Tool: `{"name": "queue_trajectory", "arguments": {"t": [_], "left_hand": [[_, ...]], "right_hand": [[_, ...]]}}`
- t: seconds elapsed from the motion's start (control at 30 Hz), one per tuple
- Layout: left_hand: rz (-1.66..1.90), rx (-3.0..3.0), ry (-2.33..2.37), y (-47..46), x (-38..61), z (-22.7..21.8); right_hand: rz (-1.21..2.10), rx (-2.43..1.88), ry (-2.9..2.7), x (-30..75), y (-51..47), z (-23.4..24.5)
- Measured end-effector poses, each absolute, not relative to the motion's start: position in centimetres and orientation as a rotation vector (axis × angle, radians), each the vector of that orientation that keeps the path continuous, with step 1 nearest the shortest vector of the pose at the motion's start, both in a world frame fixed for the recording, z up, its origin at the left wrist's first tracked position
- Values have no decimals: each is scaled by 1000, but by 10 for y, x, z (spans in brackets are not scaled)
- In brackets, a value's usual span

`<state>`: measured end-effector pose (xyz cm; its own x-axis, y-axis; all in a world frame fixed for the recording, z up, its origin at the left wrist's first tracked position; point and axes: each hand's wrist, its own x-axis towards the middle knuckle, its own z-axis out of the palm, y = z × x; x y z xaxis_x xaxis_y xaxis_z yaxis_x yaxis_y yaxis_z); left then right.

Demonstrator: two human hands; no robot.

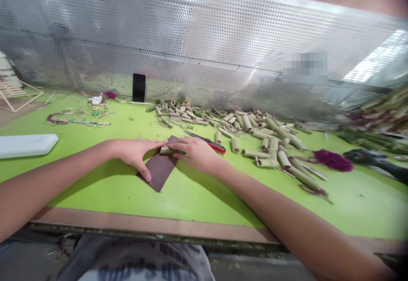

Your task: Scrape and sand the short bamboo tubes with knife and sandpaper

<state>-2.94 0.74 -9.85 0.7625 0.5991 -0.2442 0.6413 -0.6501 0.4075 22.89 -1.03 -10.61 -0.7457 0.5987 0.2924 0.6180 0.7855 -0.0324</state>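
A dark brown sheet of sandpaper [159, 169] lies flat on the green table [197, 196]. My left hand [135, 152] rests on its left edge, thumb and fingers spread and pressing it down. My right hand [196, 152] is closed round a short bamboo piece [166, 150], holding it lying against the top of the sheet. The fingertips of both hands almost meet over the bamboo piece.
Several cut bamboo tubes [255, 134] lie scattered behind and to the right. A red-handled cutter [210, 142] lies just behind my right hand. A phone [139, 87] leans on the perforated metal screen [204, 47]. A white tray [27, 145] sits left; purple thread [333, 160] right.
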Motion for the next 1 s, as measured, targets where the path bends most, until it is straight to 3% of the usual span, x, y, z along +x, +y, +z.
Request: {"name": "queue_trajectory", "arguments": {"t": [0.2, 0.37, 0.5, 1.0], "left_hand": [[-140, 2469, 953, 7, -28, -98], [-124, 2493, 951, 8, -30, -99], [-106, 2533, 892, 9, -32, -100], [-123, 2500, 930, 7, -31, -98]], "right_hand": [[123, -660, -2718, 218, -20, -110], [28, -819, -2636, 220, -16, -111], [96, -558, -2746, 220, -16, -110], [-24, -834, -2698, 223, -13, -105]]}}
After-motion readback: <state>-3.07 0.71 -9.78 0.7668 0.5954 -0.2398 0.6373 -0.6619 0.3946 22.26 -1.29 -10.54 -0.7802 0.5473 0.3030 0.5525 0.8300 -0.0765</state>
